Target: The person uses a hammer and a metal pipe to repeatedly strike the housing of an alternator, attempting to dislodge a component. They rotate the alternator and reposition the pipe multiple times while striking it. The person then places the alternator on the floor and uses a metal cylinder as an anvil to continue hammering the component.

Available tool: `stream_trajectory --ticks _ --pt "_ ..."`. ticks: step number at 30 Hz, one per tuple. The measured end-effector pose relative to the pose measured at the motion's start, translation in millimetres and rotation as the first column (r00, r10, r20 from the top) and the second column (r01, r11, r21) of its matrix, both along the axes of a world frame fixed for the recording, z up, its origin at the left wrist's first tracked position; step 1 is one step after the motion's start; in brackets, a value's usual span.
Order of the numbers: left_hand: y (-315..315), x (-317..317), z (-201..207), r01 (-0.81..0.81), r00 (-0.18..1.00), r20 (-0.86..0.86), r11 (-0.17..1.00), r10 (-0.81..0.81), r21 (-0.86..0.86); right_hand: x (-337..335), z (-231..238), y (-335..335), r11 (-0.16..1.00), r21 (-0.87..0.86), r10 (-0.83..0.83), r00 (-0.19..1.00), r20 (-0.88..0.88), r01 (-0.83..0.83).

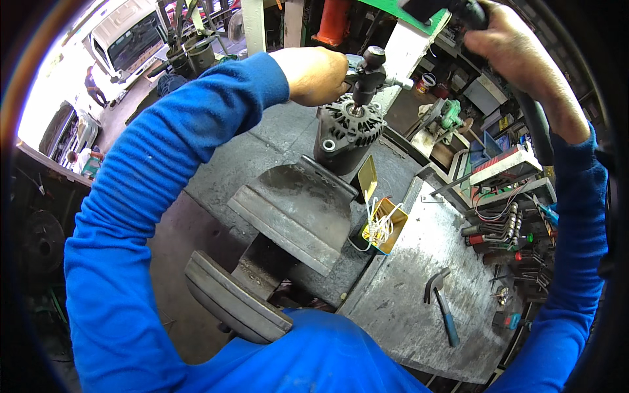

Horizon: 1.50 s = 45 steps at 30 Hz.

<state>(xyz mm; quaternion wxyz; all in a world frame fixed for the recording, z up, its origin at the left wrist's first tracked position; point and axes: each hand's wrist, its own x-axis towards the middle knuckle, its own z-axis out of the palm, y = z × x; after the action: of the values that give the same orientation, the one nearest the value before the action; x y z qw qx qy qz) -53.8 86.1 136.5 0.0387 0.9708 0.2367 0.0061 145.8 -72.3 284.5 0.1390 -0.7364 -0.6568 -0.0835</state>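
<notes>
My left hand (316, 76) is closed around the side of a dark metal tool with a rounded knob on top (372, 69). The tool stands on the shaft end of an alternator (350, 131), whose slotted metal end faces up. My right hand (510, 56) is raised at the upper right, its fingers wrapped round the dark handle of what looks like a hammer (426, 8). Its black head is partly cut off by the picture's top edge. Just in front of the alternator is a large bench vise (295, 209), its near jaw (236, 298) standing apart, close to my body.
Right of the vise, an open yellow tin (392, 226) holds white cord. A hammer with a blue-grey grip (447, 321) lies on the metal bench (393, 308). Several hand tools (508, 229) crowd the right edge. An orange cylinder (333, 23) and green-topped post (406, 49) stand beyond.
</notes>
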Motion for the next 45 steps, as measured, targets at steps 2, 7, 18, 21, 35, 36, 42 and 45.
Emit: stream_trajectory --ticks 2,7,18,21,35,36,42,45 --pt "3 -3 -7 0.034 0.997 0.071 0.999 -0.035 0.008 7 10 -17 0.992 0.069 -0.096 0.991 -0.094 0.103" --pt "-23 -30 -28 0.065 0.942 0.33 0.998 -0.066 0.012 23 -58 -116 0.997 0.004 -0.074 0.995 -0.071 0.074" --pt "-180 0 -19 0.223 0.97 0.062 0.751 -0.237 -0.621 -55 -360 -395 0.672 -0.663 -0.739 0.359 -0.57 0.33" --pt "-225 40 -59 0.266 0.948 0.025 0.743 -0.319 -0.614 -58 -400 -435 0.654 -0.7 -0.746 0.396 -0.535 0.288" --pt "-394 177 -244 -0.094 0.983 -0.183 0.777 -0.027 -0.622 -58 -402 -471 0.789 -0.284 -0.611 0.745 -0.267 0.545" --pt "-394 166 -231 0.09 0.99 -0.051 0.868 -0.132 -0.489 -54 -396 -467 0.794 -0.256 -0.607 0.744 -0.28 0.551" --pt "-282 72 -60 0.305 0.949 0.2 0.861 -0.242 -0.407 -40 -350 -382 0.927 0.009 -0.32 0.801 -0.506 0.376" --pt "-189 -9 -7 0.246 0.882 0.467 0.786 0.061 -0.568 -39 -338 -306 0.956 0.185 -0.089 0.827 -0.555 0.227"
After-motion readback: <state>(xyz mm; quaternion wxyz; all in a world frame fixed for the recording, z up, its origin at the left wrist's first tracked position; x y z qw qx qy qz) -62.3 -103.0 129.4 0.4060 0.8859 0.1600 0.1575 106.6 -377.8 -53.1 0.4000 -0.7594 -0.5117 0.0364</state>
